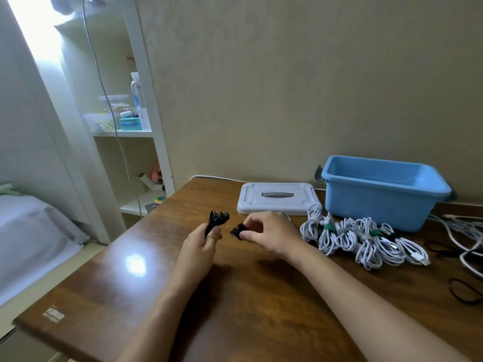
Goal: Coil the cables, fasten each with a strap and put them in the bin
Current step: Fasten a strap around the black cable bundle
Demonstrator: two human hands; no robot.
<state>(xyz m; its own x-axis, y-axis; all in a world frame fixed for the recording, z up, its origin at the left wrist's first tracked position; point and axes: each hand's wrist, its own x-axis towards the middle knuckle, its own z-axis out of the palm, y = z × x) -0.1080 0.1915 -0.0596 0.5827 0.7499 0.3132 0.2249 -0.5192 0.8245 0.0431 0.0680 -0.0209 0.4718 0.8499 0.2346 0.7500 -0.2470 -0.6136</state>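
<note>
My left hand [201, 242] grips a coiled black cable [217, 218] upright above the wooden table [251, 296], its loops sticking out above my thumb. Just to its right, my right hand [269, 235] pinches a black strap [238, 230] between thumb and fingers, a short gap from the cable. A blue bin [381, 192] stands at the back right. Several white coiled cables [363, 240] with green and black straps lie in a row in front of the bin.
A white lid [278, 197] lies flat left of the bin. Loose white cables [462, 231] and black cables [465, 291] trail at the table's right edge. A white shelf unit [136, 134] and a bed [31, 231] stand to the left.
</note>
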